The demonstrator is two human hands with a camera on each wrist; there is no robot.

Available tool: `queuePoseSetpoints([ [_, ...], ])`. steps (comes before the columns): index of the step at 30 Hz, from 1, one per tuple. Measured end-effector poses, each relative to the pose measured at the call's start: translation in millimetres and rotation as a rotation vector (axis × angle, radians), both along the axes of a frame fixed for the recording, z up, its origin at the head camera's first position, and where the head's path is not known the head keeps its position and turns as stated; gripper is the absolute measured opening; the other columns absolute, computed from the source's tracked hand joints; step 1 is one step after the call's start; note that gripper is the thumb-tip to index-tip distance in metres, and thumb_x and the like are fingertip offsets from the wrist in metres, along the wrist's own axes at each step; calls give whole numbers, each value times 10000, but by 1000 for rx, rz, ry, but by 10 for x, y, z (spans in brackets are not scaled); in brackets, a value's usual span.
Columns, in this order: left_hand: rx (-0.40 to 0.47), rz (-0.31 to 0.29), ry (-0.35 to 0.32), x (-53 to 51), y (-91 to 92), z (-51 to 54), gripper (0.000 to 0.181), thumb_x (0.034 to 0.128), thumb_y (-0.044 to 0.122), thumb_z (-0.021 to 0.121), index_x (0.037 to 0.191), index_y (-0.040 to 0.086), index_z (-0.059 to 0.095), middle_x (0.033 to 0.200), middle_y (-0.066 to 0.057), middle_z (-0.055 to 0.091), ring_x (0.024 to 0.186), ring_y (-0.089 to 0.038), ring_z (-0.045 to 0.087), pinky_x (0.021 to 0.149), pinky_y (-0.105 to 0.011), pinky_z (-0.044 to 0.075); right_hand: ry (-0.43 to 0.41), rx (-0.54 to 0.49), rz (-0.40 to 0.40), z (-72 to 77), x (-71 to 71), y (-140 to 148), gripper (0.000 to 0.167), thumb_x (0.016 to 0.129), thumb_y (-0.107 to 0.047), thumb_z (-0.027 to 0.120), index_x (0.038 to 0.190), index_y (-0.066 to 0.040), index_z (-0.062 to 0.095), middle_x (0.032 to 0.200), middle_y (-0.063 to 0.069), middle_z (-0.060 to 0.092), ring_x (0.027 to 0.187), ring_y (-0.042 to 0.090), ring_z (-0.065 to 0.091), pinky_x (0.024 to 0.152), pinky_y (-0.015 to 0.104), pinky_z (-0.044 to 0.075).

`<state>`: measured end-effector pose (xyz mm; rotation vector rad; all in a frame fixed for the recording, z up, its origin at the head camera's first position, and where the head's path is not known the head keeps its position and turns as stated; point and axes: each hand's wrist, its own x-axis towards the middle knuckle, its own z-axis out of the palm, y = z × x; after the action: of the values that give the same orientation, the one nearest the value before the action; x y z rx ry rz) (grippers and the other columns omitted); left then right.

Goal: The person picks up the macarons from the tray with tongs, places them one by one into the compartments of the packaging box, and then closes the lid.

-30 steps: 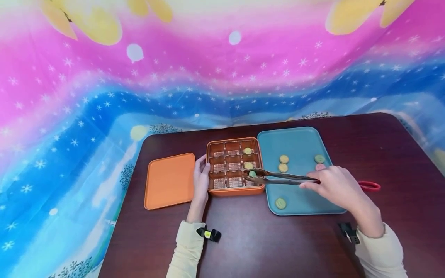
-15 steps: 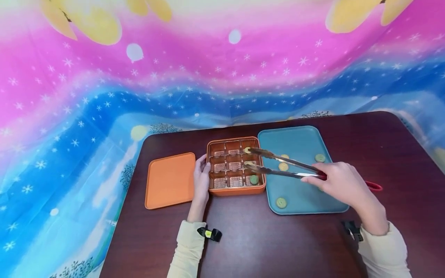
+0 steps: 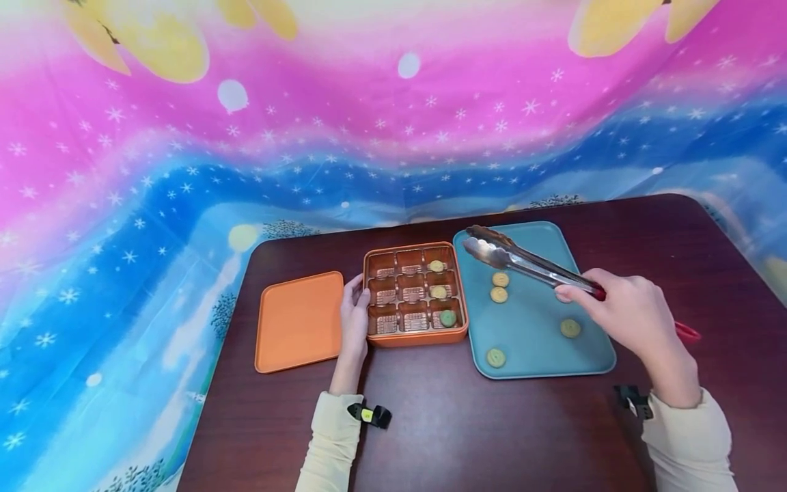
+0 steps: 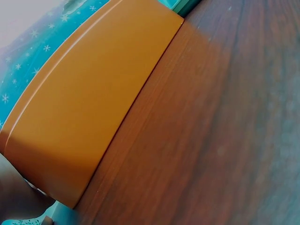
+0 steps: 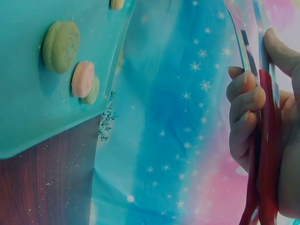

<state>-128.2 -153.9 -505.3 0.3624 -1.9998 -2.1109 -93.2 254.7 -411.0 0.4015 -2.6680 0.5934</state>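
My right hand (image 3: 633,314) grips metal tongs (image 3: 535,266) with red handles (image 5: 269,154). The tong tips hang above the far left part of a teal tray (image 3: 541,362), and no macaron shows between them. My left hand (image 3: 353,318) rests against the left side of an orange box (image 3: 424,339) with a brown divided insert. In the box's right column lie two yellow macarons, one at the back (image 3: 436,266) and one in the middle (image 3: 438,292), and a green macaron (image 3: 447,318) at the front. On the tray, a pink macaron (image 5: 83,79) sits beside green ones.
Two yellow macarons (image 3: 499,287) lie mid-tray, a green macaron (image 3: 496,358) near its front left corner and another green macaron (image 3: 570,329) to the right. An orange lid (image 3: 299,321) lies left of the box. A patterned cloth (image 3: 393,137) hangs behind the dark wooden table (image 3: 443,424).
The tongs have let go of the green macaron in the front right compartment. My right hand has moved them up and right, out over the tray. My left hand stays at the box.
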Motion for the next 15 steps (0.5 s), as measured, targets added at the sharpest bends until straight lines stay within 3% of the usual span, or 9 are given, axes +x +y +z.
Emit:
queuePoseSetpoints([
  [4, 0, 4, -2, -1, -7, -1, 397, 1076, 41, 460, 1468, -14, 495, 1413, -240, 557, 1329, -342, 501, 1101, -493, 379, 59, 10, -8, -19, -28, 21, 701, 879, -794, 522, 739, -115, 629, 524, -102, 263, 453, 110, 241, 439, 313, 223],
  [7, 5, -1, -16, -1, -14, -9, 408, 1084, 46, 455, 1486, -17, 474, 1436, -247, 538, 1347, -353, 486, 1111, -510, 371, 76, 25, -2, -36, -42, 26, 771, 850, -859, 391, 679, -136, 595, 517, -106, 245, 446, 106, 223, 433, 312, 212],
  [15, 10, -14, -33, -5, -18, -3, 418, 1093, 41, 432, 1505, -30, 441, 1476, -259, 501, 1393, -372, 446, 1129, -542, 351, 43, 24, -18, -68, -49, 60, 562, 913, -643, 670, 707, -122, 628, 519, -104, 259, 453, 113, 247, 437, 311, 231],
])
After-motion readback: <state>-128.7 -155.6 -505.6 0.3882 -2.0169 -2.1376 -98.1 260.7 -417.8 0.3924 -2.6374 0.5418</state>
